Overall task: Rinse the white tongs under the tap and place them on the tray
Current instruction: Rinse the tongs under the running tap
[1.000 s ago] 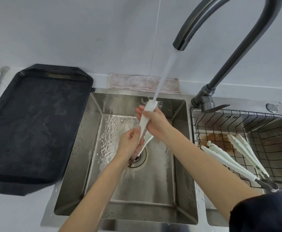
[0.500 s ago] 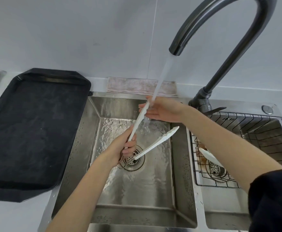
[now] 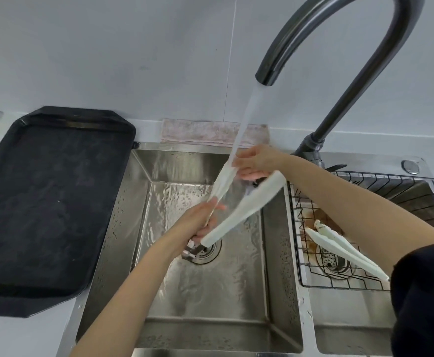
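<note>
The white tongs (image 3: 246,207) are spread open over the left sink basin (image 3: 210,292). My left hand (image 3: 200,222) grips them near the metal hinge end, just above the drain. My right hand (image 3: 257,163) touches the tip of the upper arm, right where the water stream from the dark tap (image 3: 321,47) lands. The lower arm of the tongs points right, below my right hand. The black tray (image 3: 45,202) lies on the counter left of the sink, with nothing on it.
Another pair of white tongs (image 3: 339,246) lies in the wire basket (image 3: 365,282) over the right basin. A pinkish cloth (image 3: 197,134) sits folded against the wall behind the sink. My right forearm crosses above the basket.
The tongs went from closed in both hands to spread open. My right hand rose to the upper tip under the stream, and my left hand slid down to the hinge end.
</note>
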The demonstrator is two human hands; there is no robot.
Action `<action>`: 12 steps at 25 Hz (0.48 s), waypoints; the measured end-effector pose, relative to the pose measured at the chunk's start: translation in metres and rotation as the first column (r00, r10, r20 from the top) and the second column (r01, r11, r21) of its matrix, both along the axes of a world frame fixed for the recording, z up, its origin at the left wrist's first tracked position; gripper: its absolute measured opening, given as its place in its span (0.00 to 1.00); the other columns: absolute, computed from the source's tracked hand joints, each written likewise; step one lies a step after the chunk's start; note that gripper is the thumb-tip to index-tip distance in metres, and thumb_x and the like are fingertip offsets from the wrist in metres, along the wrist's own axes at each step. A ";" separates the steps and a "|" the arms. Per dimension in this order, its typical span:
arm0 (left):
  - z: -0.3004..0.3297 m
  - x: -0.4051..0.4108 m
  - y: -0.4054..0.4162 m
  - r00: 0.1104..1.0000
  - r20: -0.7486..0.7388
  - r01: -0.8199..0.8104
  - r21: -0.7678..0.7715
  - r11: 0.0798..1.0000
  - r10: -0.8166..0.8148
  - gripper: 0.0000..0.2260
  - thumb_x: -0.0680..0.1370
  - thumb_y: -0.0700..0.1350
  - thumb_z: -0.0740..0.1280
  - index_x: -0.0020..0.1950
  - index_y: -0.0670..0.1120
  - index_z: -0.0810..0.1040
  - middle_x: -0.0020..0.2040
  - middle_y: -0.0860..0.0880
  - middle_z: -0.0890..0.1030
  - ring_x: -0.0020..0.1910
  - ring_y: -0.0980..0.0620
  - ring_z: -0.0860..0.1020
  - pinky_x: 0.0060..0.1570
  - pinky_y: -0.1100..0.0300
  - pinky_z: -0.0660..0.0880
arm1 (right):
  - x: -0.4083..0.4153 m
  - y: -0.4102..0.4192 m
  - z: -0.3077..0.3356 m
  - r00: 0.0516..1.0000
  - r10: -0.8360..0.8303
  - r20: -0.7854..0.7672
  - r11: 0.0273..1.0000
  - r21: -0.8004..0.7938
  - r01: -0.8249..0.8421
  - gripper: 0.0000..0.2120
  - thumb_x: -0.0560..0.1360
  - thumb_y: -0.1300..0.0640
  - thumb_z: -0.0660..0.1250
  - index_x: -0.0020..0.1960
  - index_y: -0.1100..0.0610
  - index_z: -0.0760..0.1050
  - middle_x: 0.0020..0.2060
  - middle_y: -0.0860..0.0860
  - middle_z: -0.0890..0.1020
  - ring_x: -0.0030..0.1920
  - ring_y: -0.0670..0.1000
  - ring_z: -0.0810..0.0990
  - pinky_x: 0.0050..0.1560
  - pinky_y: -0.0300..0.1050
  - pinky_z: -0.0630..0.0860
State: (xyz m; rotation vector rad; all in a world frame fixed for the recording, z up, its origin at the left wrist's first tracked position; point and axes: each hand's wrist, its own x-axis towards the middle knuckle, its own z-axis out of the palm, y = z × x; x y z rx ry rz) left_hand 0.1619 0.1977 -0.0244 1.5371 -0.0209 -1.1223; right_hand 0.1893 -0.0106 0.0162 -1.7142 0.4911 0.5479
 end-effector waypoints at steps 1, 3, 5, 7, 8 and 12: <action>0.000 -0.001 -0.002 0.999 0.042 -0.026 0.010 1.000 0.025 0.10 0.80 0.52 0.56 0.51 0.51 0.76 0.31 0.53 0.73 0.22 0.59 0.69 0.22 0.68 0.66 | 0.000 -0.001 0.002 1.000 0.006 -0.002 0.997 -0.080 -0.006 0.10 0.76 0.64 0.64 0.57 0.62 0.76 0.38 0.53 0.80 0.26 0.39 0.81 0.26 0.28 0.76; 0.000 -0.001 -0.006 0.994 0.078 -0.072 -0.031 0.997 0.074 0.09 0.81 0.46 0.56 0.54 0.51 0.75 0.35 0.49 0.74 0.23 0.61 0.71 0.22 0.69 0.68 | 0.000 -0.004 0.004 0.999 -0.033 -0.014 0.994 -0.106 0.031 0.06 0.76 0.64 0.64 0.52 0.60 0.77 0.38 0.52 0.79 0.32 0.43 0.81 0.28 0.31 0.77; 0.001 0.000 -0.012 0.975 0.210 -0.079 0.022 0.997 0.073 0.08 0.81 0.46 0.56 0.53 0.53 0.75 0.38 0.48 0.75 0.28 0.58 0.73 0.26 0.70 0.70 | -0.001 -0.006 0.006 0.999 -0.046 0.003 0.997 -0.063 0.046 0.03 0.76 0.59 0.65 0.45 0.56 0.78 0.37 0.50 0.81 0.36 0.46 0.80 0.33 0.34 0.78; 0.000 -0.001 -0.018 0.953 0.277 -0.141 0.056 0.988 0.121 0.10 0.81 0.45 0.56 0.57 0.48 0.75 0.37 0.48 0.75 0.29 0.55 0.70 0.25 0.70 0.69 | -0.004 -0.008 0.004 0.997 -0.077 0.012 0.996 0.050 0.077 0.05 0.77 0.59 0.64 0.46 0.56 0.78 0.40 0.48 0.83 0.44 0.50 0.82 0.43 0.38 0.80; -0.002 0.000 -0.020 0.946 0.275 -0.194 0.049 0.980 0.174 0.11 0.81 0.43 0.56 0.60 0.44 0.74 0.36 0.49 0.74 0.28 0.55 0.69 0.23 0.70 0.68 | -0.006 -0.008 0.003 0.991 -0.133 0.002 0.976 0.173 0.131 0.08 0.78 0.60 0.61 0.53 0.58 0.78 0.47 0.49 0.82 0.52 0.54 0.81 0.53 0.43 0.79; -0.006 0.003 -0.021 0.887 0.292 -0.382 0.025 0.924 0.358 0.13 0.80 0.37 0.55 0.63 0.41 0.71 0.37 0.51 0.75 0.26 0.59 0.68 0.28 0.68 0.67 | -0.016 0.007 -0.006 0.854 -0.480 -0.201 0.625 0.605 0.494 0.18 0.82 0.50 0.50 0.64 0.59 0.68 0.51 0.56 0.78 0.49 0.54 0.79 0.50 0.48 0.76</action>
